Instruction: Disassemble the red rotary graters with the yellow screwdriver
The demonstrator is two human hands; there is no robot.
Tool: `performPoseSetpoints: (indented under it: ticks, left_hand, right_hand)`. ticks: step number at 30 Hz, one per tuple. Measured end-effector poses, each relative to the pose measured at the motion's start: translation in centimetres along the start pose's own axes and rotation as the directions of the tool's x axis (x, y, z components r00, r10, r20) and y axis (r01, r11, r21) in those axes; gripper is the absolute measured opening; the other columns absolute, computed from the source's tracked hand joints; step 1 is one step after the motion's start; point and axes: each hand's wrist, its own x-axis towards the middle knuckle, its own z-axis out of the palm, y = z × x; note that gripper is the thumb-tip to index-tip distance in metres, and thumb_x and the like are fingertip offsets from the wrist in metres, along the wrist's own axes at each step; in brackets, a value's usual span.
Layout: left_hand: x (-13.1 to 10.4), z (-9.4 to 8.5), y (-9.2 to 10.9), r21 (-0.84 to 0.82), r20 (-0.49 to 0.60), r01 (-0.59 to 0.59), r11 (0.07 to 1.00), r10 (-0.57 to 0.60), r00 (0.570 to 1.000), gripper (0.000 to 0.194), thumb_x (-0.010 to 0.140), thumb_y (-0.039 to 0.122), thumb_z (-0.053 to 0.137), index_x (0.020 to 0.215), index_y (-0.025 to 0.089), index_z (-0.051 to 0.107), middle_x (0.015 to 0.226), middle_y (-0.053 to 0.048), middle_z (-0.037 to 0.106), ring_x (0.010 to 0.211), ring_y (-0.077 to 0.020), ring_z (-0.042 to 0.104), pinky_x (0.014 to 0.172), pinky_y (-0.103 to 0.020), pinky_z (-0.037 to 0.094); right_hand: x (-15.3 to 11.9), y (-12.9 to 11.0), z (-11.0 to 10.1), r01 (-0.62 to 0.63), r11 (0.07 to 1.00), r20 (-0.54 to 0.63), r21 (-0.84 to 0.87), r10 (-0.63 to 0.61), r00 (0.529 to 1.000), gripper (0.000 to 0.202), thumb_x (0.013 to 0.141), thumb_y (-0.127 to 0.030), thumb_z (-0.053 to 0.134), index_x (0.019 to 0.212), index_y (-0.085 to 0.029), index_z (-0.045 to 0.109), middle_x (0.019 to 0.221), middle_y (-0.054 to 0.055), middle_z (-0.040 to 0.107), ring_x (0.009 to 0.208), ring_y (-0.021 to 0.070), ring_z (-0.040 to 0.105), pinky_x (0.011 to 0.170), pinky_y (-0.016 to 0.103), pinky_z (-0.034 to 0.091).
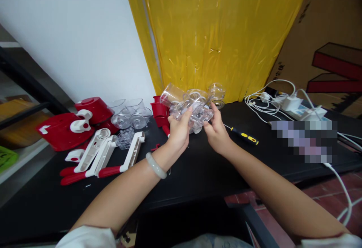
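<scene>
Over the middle of the black table, my left hand grips a clear plastic part from its left side. The fingers of my right hand are closed on the same part's right edge. More clear plastic pieces stand right behind it, and their outlines run together with the held part. Beside my left hand are a red plastic piece and a small red part on the table. A screwdriver with a black and yellow handle lies right of my right hand.
To the left are red housings, clear cups and white crank handles with red grips. White cables and a power strip lie at right. A yellow plastic sheet and a cardboard box stand behind.
</scene>
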Motion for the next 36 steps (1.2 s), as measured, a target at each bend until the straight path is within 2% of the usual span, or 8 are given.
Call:
performPoseSetpoints:
  ticks: [4, 13, 19, 24, 26, 29, 33, 36]
  left_hand:
    - [-0.1, -0.1, 0.0, -0.007, -0.015, 0.021, 1.0, -0.021, 1.0, 0.037, 0.072, 0.034, 0.083, 0.101, 0.019, 0.065, 0.106, -0.008, 0.074, 0.107, -0.0244, 0.07, 0.086, -0.037, 0.057]
    - [-0.5, -0.9, -0.1, -0.074, -0.063, 0.111, 0.991, -0.116, 0.991, 0.041, 0.075, 0.044, 0.08, 0.104, 0.017, 0.068, 0.112, -0.01, 0.075, 0.106, -0.0247, 0.071, 0.083, -0.034, 0.059]
    - [-0.7, -1.6, -0.1, -0.004, -0.157, 0.123, 0.992, -0.122, 0.98, 0.047, 0.075, 0.047, 0.079, 0.108, 0.017, 0.066, 0.112, -0.012, 0.074, 0.1, -0.0262, 0.072, 0.072, -0.033, 0.061]
    - [0.3, -2.7, 1.0, -0.025, -0.15, 0.174, 0.984, -0.176, 0.973, 0.047, 0.076, 0.057, 0.076, 0.108, 0.022, 0.068, 0.122, -0.011, 0.071, 0.112, -0.0294, 0.066, 0.081, -0.041, 0.062]
    - [0.5, -3.2, 1.4, -0.019, -0.158, 0.159, 0.987, -0.16, 0.974, 0.045, 0.076, 0.057, 0.076, 0.107, 0.024, 0.069, 0.123, -0.01, 0.07, 0.116, -0.0309, 0.064, 0.085, -0.046, 0.061]
    - [0.3, -3.7, 1.9, 0.018, -0.141, 0.101, 0.995, -0.097, 0.985, 0.041, 0.077, 0.054, 0.076, 0.105, 0.024, 0.069, 0.122, -0.01, 0.07, 0.12, -0.0319, 0.063, 0.09, -0.049, 0.059]
    - [-0.3, -4.7, 2.8, 0.044, -0.127, 0.012, 0.999, -0.006, 0.992, 0.042, 0.078, 0.05, 0.077, 0.11, 0.024, 0.066, 0.129, -0.01, 0.068, 0.123, -0.0307, 0.062, 0.092, -0.051, 0.058]
    - [-0.4, -5.9, 3.4, 0.089, -0.146, -0.026, 0.996, 0.039, 0.988, 0.04, 0.079, 0.05, 0.076, 0.107, 0.025, 0.062, 0.126, -0.009, 0.068, 0.121, -0.0293, 0.063, 0.091, -0.049, 0.059]
  right_hand:
    - [0.2, -0.8, -0.1, 0.101, 0.954, -0.04, -0.284, -0.117, 0.992, 0.082, 0.095, -0.043, 0.047, 0.162, -0.026, 0.003, 0.152, 0.018, 0.029, 0.144, 0.0368, 0.034, 0.116, 0.062, 0.035]
    - [-0.2, -1.4, 1.0, 0.262, 0.86, -0.011, -0.438, -0.297, 0.955, 0.091, 0.095, -0.038, 0.047, 0.161, -0.032, -0.015, 0.153, 0.017, 0.019, 0.139, 0.0398, 0.035, 0.111, 0.064, 0.04]
    - [-0.1, -0.5, 1.2, 0.39, 0.763, 0.008, -0.515, -0.451, 0.893, 0.102, 0.089, -0.039, 0.054, 0.161, -0.029, -0.017, 0.151, 0.018, 0.018, 0.137, 0.0432, 0.034, 0.11, 0.067, 0.04]
    - [0.1, -0.9, 0.0, 0.523, 0.651, 0.081, -0.55, -0.582, 0.809, 0.103, 0.087, -0.036, 0.059, 0.162, -0.035, -0.01, 0.154, 0.014, 0.011, 0.145, 0.046, 0.024, 0.113, 0.067, 0.037]
    - [0.1, -1.1, -0.3, 0.494, 0.713, 0.088, -0.498, -0.525, 0.846, 0.1, 0.088, -0.035, 0.058, 0.163, -0.035, -0.009, 0.154, 0.014, 0.014, 0.144, 0.0433, 0.028, 0.113, 0.067, 0.038]
    - [0.2, -0.7, -0.2, 0.363, 0.868, 0.122, -0.339, -0.342, 0.932, 0.091, 0.092, -0.038, 0.055, 0.163, -0.036, -0.003, 0.152, 0.015, 0.023, 0.137, 0.036, 0.041, 0.111, 0.063, 0.044]
    - [0.4, 0.9, 0.2, 0.265, 0.963, 0.162, -0.055, -0.253, 0.954, 0.074, 0.093, -0.041, 0.059, 0.156, -0.036, 0.021, 0.148, 0.012, 0.027, 0.133, 0.0288, 0.05, 0.111, 0.053, 0.048]
    - [0.4, 1.7, 0.4, 0.205, 0.978, 0.18, 0.035, -0.208, 0.961, 0.057, 0.089, -0.04, 0.067, 0.138, -0.032, 0.039, 0.139, 0.01, 0.035, 0.13, 0.0252, 0.053, 0.11, 0.049, 0.049]
